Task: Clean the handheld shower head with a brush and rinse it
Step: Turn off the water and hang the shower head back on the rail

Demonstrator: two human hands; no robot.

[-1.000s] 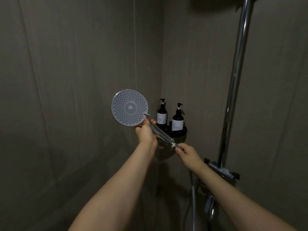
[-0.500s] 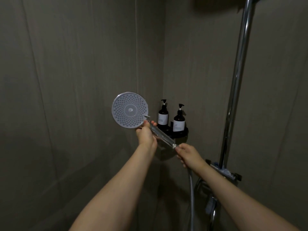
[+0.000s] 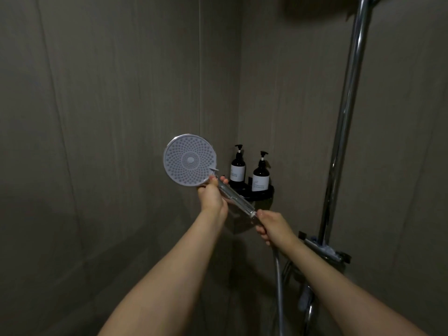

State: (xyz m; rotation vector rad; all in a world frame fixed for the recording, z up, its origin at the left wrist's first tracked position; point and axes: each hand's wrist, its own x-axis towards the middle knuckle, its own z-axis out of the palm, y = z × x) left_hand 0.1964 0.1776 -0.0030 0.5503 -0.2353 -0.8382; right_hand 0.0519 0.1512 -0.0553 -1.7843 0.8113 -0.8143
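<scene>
In the far corner of the shower stall, at mid height, the handheld shower head is held up with its round grey nozzle face turned toward the camera. Its clear handle slopes down to the right.

Surroundings:
- Just right of the head and behind the handle, a black corner shelf is fixed to the wall.
- Two dark pump bottles stand on the shelf: left bottle and right bottle. Each carries a white label; print too small to read.
- The upper handle crosses in front of the shelf's left edge.
- A chrome riser pipe runs up the right wall, well apart from the head.
- A mixer bracket sits at the pipe's foot.
- A metal hose drops from below the right hand toward the bottom edge.
- Grey wall panels all round; light is dim.

Grip:
- Left hand: fingers curled round the top of the handle just under the disc, thumb tip touching the disc's lower rim.
- Right hand: closed round the handle's lower end where the hose joins, fingertips wrapped under.
- Both forearms reach up from the near edge.
</scene>
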